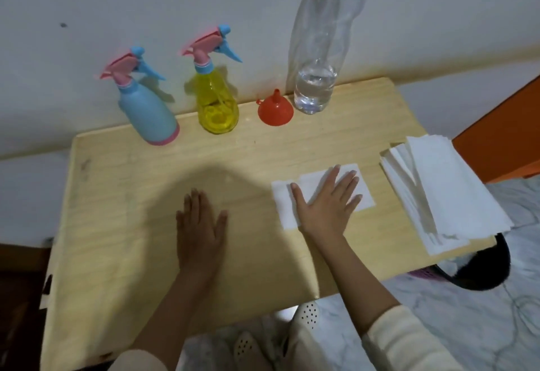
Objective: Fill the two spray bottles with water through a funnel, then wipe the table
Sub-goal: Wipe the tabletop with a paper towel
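Both forearms reach in over the near edge of the table (122, 253). Right hand (327, 204): fingers (349, 180) spread wide and flat, pressing a white paper towel (365, 195) to the wood — nothing gripped. Left hand (201, 224): fingers together, palm down on bare wood, holding nothing. Outward, along the wall: blue spray bottle (149, 116), yellow spray bottle (217, 107), both capped; orange funnel (275, 109) lying mouth-down; clear water bottle (314, 87), nearly empty, just beside the funnel. Stack of spare towels (444, 192) overhangs the right edge.

Judgement: filling looks finished — wiping is under way. Risks: a wide sweep towards the wall could knock the light, tall water bottle or a sprayer over; brushing the overhanging stack could tip it to the floor.
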Available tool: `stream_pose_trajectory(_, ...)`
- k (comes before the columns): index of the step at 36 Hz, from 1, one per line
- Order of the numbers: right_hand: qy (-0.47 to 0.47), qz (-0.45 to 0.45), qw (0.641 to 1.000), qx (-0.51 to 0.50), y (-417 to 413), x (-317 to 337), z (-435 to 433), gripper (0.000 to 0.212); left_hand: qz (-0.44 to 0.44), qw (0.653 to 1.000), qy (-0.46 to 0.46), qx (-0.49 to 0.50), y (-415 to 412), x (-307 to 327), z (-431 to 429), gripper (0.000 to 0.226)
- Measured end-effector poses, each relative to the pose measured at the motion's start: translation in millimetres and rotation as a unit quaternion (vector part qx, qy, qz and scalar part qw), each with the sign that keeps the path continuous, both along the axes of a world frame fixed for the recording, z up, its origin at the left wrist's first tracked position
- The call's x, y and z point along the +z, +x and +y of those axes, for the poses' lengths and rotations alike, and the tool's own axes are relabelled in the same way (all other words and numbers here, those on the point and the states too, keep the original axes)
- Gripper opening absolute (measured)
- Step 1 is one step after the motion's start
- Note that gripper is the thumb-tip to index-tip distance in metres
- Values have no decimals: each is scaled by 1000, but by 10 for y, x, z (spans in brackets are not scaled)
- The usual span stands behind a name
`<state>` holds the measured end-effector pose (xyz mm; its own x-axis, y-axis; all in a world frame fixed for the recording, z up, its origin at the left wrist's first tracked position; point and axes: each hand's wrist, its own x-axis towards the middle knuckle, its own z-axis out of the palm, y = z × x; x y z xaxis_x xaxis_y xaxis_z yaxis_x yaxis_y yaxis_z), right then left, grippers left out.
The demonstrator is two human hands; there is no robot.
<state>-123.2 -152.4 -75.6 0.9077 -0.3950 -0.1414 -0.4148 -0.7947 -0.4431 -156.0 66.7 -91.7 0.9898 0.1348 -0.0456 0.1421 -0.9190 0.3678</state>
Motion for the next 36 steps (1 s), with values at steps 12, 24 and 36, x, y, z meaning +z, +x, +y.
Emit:
stream_pose_trajectory(12,-59,-30,991,117,740,-175,459,103,-5,999,23,21,43,-43,56,76)
stream_pose_trajectory(24,-70,-38,959,274,1033,-138,450,94,1,999,33,31,56,-27,38,73)
stream_pose_trajectory(36,-72,-32,970,231,1109,-166,544,92,-20,999,19,46,42,-10,23,72)
